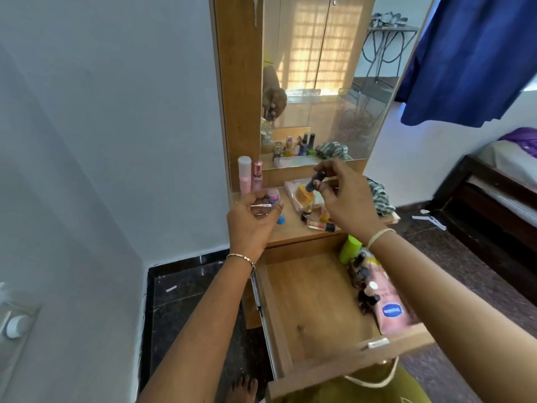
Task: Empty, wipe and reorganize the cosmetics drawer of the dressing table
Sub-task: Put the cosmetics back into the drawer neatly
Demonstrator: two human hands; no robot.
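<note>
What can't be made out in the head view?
All head view.
Hidden by fingers: tubes in left hand, count unclear.
Too small: label on bottle in right hand.
Hidden by right forearm: right side of pouch in drawer.
Hidden by right hand: part of cloth.

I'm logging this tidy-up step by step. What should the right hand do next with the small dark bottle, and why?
Probably lower the small dark bottle, pinched in the right hand, into the drawer beside the row of small bottles along its right side. The row looks sorted, much of the drawer floor is bare, and loose cosmetics lie on the tabletop, which suggests refilling.
</note>
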